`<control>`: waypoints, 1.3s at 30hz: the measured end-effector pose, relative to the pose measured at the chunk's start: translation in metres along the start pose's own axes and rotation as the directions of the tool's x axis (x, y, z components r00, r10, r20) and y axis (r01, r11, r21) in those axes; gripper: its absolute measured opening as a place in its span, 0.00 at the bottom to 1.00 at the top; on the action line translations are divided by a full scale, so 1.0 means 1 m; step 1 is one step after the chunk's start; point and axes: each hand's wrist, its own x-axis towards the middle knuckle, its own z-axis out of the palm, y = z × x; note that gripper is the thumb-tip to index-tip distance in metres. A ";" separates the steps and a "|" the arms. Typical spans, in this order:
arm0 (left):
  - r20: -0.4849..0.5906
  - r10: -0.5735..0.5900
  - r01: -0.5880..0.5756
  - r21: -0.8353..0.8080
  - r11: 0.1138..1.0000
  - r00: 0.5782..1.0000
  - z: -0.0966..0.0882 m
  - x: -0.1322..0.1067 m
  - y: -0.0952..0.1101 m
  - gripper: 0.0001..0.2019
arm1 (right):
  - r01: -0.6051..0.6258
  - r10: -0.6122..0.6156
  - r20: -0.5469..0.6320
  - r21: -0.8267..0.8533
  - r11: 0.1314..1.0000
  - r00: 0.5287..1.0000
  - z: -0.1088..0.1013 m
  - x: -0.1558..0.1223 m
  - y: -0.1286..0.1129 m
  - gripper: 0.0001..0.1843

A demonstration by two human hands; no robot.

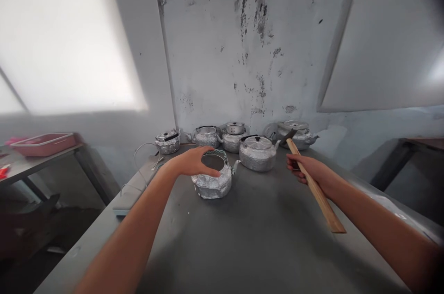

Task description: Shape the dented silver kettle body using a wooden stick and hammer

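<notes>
My left hand (195, 162) is over a dented silver kettle (213, 186) that has no lid on, its thumb and fingers spread at the round opening. Whether the fingertips touch the rim I cannot tell. A greenish cord-wrapped handle (227, 159) lies along the kettle's far right side. In my right hand (307, 169) is a hammer (319, 197), gripped by its pale wooden handle near the dark head, which points away from me. Just left of the hammer stands a lidded kettle (258, 155) with its spout towards the right.
More silver kettles line the back of the grey table (243, 238), among them a kettle with a raised strainer (235, 128) and a kettle (301, 134) at right. A power strip (130, 194) with a white cable lies left. A pink basket (45, 146) stands on a side table.
</notes>
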 end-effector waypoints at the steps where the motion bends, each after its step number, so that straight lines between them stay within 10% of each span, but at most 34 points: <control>1: -0.001 0.000 0.000 0.000 1.000 1.000 0.000 0.000 0.001 0.56 | 0.007 -0.007 -0.006 0.016 1.000 1.000 0.000 0.000 0.001 0.11; 12: -0.005 0.004 -0.004 -0.014 1.000 1.000 0.000 0.000 -0.002 0.56 | 0.075 -0.075 -0.002 0.067 0.995 0.997 0.007 0.017 0.015 0.27; 39: 0.015 0.006 -0.006 -0.013 1.000 1.000 0.001 0.000 -0.001 0.53 | 0.158 -0.148 -0.082 0.125 0.980 0.986 -0.008 0.013 0.013 0.09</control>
